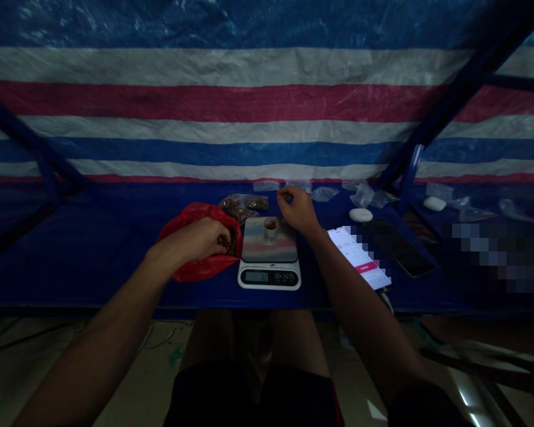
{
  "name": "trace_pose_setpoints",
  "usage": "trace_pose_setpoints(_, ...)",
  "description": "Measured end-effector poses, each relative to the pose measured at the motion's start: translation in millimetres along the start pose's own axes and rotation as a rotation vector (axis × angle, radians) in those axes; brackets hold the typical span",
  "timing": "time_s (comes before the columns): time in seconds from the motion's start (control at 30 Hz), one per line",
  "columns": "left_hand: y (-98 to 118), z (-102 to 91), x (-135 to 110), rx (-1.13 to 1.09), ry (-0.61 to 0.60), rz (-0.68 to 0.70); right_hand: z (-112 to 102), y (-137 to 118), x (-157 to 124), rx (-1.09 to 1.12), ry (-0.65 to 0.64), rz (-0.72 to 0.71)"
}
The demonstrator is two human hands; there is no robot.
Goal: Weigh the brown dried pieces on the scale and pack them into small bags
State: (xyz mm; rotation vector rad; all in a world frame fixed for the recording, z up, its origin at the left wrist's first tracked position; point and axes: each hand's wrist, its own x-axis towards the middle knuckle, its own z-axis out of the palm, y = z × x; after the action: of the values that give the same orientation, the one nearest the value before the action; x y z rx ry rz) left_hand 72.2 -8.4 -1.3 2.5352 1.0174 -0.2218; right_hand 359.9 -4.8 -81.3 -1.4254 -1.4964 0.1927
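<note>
A red plastic bag [200, 214] stands open left of a white digital scale [269, 283]. My left hand [207, 237] reaches into it, fingers curled down among small brown pieces [232, 242]; what the fingertips grip is partly hidden. On the scale's plate sits a small pale cup [270, 230] with some brown material inside. Just beyond the plate's far right corner is my right hand [299, 207], its fingers bent together; whatever they hold is too small to make out. The scale's display [254, 277] is lit, but its digits are hard to read.
Clear bags of brown pieces [238, 209] lie behind the scale. Several flat clear bags [324, 194] are along the back of the blue table [115, 237]. To the right are a lit phone [353, 255], a dark phone [403, 249] and a white oval case [361, 215]. A striped tarp [231, 101] hangs behind.
</note>
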Motion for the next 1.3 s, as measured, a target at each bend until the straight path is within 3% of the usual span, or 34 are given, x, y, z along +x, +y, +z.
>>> trace_pose_setpoints(0.13,-4,-4.9,-2,0.026,-0.007,0.026,-1,-1,0,0.001,-0.006,0.002)
trace_pose_setpoints(0.43,-2,-34.1,-13,-0.002,0.005,-0.055,0,0,0,-0.005,0.009,-0.022)
trace_pose_setpoints(0.57,14,-49.9,-10,-0.024,0.070,-0.033,-1,-1,0,-0.008,-0.003,-0.016)
trace_pose_setpoints(0.73,50,-69.6,11,-0.078,0.169,0.078,-2,-1,0,-0.019,-0.003,-0.017)
trace_pose_setpoints(0.97,84,-54.9,50,-0.104,0.095,0.266,-3,2,1,-0.001,-0.005,0.002)
trace_pose_setpoints(1.3,80,-43.3,55,-0.023,0.142,0.266,-1,2,2,-0.011,-0.008,-0.012)
